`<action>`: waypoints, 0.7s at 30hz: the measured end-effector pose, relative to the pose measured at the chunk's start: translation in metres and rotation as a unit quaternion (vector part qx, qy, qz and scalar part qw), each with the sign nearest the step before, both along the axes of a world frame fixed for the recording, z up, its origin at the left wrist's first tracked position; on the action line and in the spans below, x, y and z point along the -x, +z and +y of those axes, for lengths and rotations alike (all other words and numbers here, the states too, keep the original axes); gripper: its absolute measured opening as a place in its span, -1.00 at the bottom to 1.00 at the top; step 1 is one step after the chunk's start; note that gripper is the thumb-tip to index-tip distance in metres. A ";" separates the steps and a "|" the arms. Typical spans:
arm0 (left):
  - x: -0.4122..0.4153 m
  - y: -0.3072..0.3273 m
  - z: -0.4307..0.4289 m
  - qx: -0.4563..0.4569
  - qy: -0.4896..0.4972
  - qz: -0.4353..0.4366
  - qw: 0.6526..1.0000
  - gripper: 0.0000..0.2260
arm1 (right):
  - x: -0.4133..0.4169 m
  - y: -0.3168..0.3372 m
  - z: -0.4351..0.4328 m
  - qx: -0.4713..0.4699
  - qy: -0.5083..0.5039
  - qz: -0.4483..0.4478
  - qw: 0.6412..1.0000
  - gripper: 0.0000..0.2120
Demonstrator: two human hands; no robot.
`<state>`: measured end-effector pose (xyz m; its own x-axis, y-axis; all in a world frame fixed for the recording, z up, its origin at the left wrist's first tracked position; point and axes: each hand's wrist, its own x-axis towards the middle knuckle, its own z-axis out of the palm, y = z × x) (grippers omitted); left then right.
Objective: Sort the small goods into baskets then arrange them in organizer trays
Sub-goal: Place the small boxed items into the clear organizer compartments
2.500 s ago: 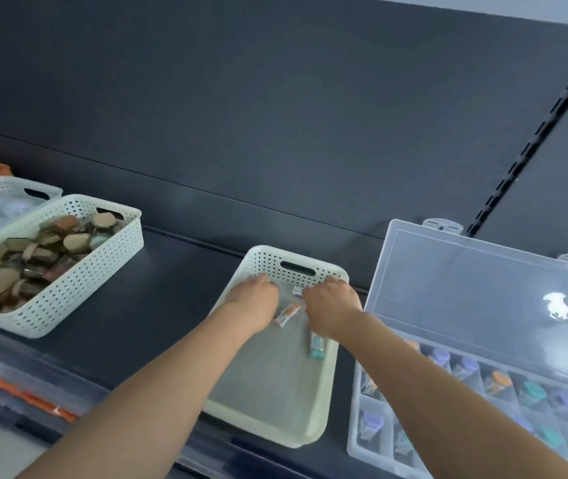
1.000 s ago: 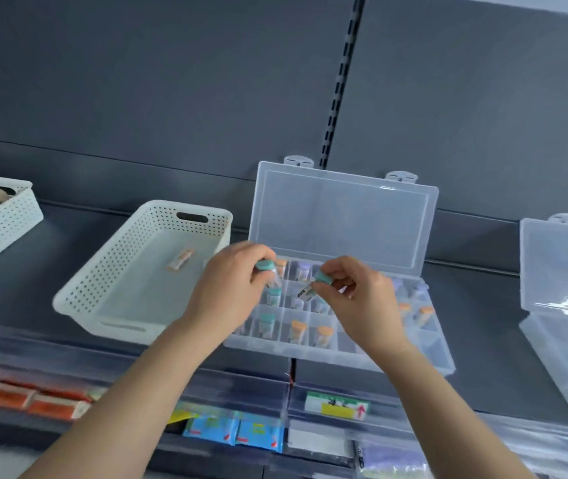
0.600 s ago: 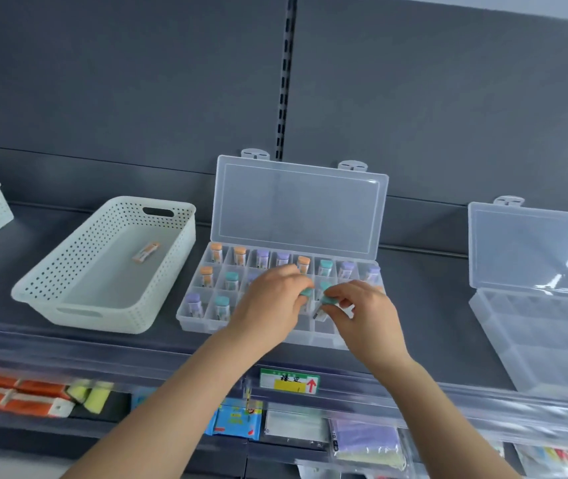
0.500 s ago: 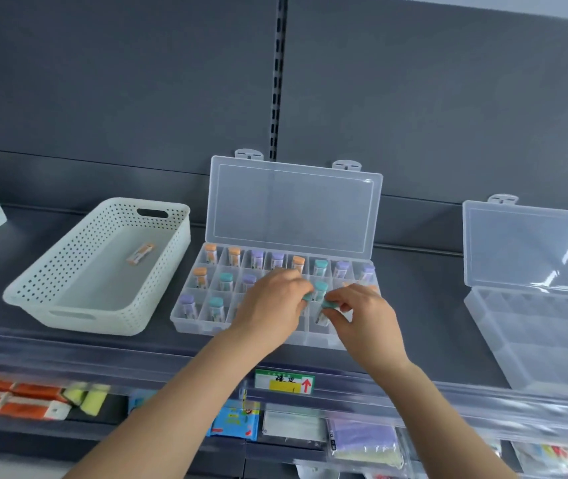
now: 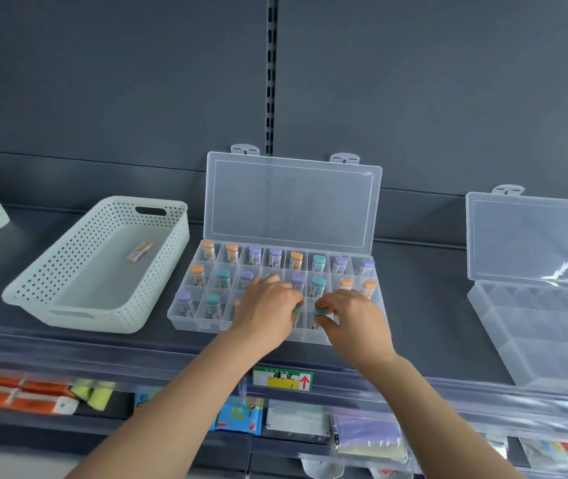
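Two teal-capped vials (image 5: 298, 308) had reached the organizer tray (image 5: 191, 321).
The left hand (image 5: 267, 307) and right hand (image 5: 357, 318) each pinched one.

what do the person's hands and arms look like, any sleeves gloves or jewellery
Both hands are bare: no glove on the left hand or the right hand, and no rings on the fingers that show. The left arm and right arm are bare too, with no sleeve, watch, bracelet or markings down to the frame's bottom edge.
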<state>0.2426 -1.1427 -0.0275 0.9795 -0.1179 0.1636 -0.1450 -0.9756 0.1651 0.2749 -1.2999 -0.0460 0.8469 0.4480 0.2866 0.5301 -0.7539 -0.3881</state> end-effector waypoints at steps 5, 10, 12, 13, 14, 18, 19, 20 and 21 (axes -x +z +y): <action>0.000 -0.001 0.003 0.014 0.005 0.002 1.000 -0.78 | -0.001 0.001 -0.002 0.008 0.007 0.005 1.000 -0.82; 0.001 0.000 0.005 0.016 -0.001 0.004 1.000 -0.74 | 0.001 0.005 -0.003 -0.019 0.008 0.004 1.000 -0.74; 0.002 0.001 0.007 0.021 -0.002 0.003 1.000 -0.72 | 0.000 0.006 -0.002 -0.029 0.008 -0.004 1.000 -0.74; 0.002 0.003 0.008 0.022 -0.003 0.002 1.000 -0.71 | -0.001 0.008 -0.001 -0.033 0.008 -0.010 0.999 -0.74; 0.003 0.004 0.009 0.024 -0.003 0.001 1.000 -0.71 | -0.002 0.009 0.001 -0.036 0.008 -0.014 0.999 -0.75; 0.005 0.015 0.030 0.032 0.013 -0.008 0.999 -0.74 | -0.007 0.018 0.018 -0.041 0.024 -0.025 0.999 -0.78; 0.006 0.019 0.038 0.031 0.020 -0.011 0.999 -0.75 | -0.008 0.021 0.025 -0.038 0.032 -0.028 0.998 -0.78; 0.006 0.023 0.047 0.030 0.027 -0.018 0.999 -0.75 | -0.010 0.023 0.033 -0.033 0.041 -0.032 0.998 -0.78; 0.007 0.027 0.057 0.029 0.035 -0.025 0.999 -0.76 | -0.011 0.027 0.041 -0.028 0.051 -0.032 0.998 -0.77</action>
